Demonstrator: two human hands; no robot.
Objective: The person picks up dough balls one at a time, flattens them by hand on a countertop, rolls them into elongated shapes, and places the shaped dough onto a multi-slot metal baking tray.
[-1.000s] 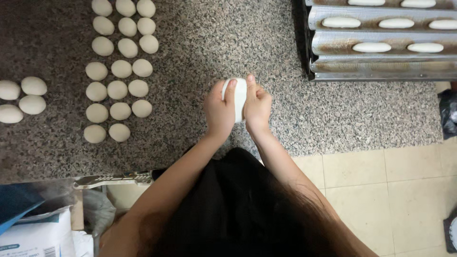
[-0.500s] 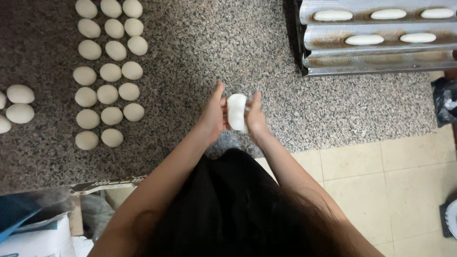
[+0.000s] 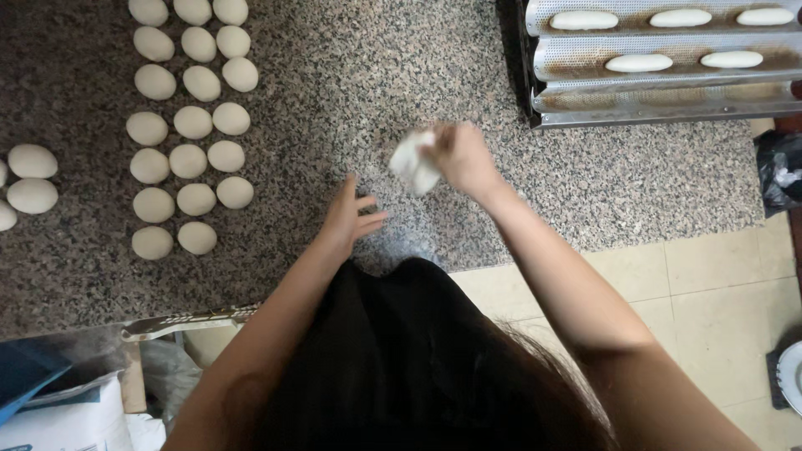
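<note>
The right hand point(image 3: 461, 159) is gripping a blurred piece of dough point(image 3: 415, 164) in closed fingers, holding it just above the speckled worktop point(image 3: 351, 67). The left hand point(image 3: 349, 219) is resting nearby on the worktop with fingers spread open, holding nothing. Rows of dough balls point(image 3: 190, 125) are lying well to the left, and a grooved tray point(image 3: 660, 79) carrying shaped loaves point(image 3: 639, 63) is sitting at the upper right.
</note>
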